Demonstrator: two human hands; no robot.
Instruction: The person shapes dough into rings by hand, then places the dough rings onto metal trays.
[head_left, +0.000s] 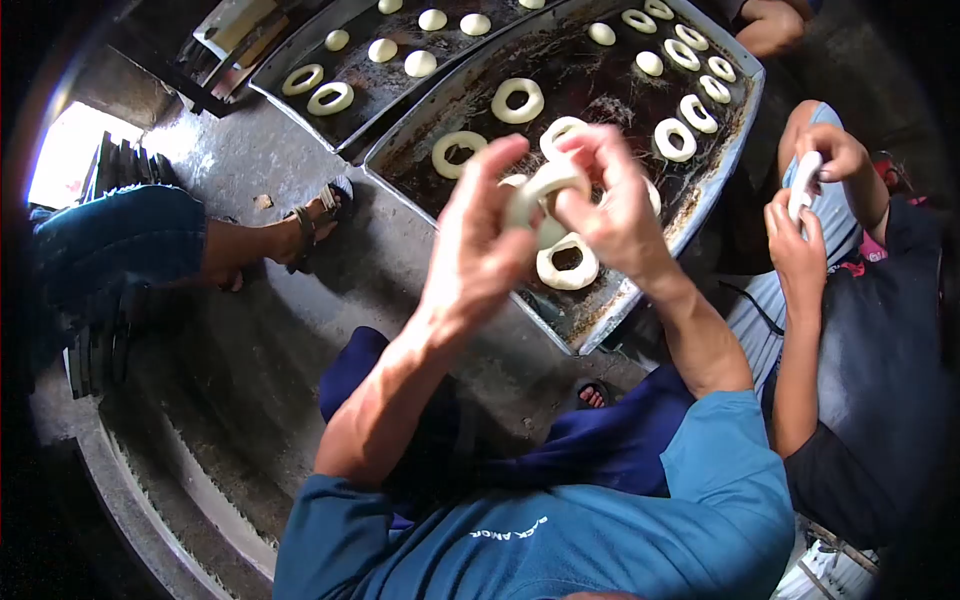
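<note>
Between my two hands, above the near part of a worn metal tray, I hold a pale dough ring. My left hand has its fingers curled round the ring's left side. My right hand grips its right side, with the fingertips slightly blurred. Below the hands, another dough ring lies on the tray near its front corner. Two more rings, a left one and an upper one, rest just beyond. My hands partly cover other dough pieces behind them.
Several rings and two dough balls lie at the tray's far right. A second tray at the upper left holds balls and rings. On the right, a co-worker's hands hold a dough ring. Another person's sandalled foot is at left.
</note>
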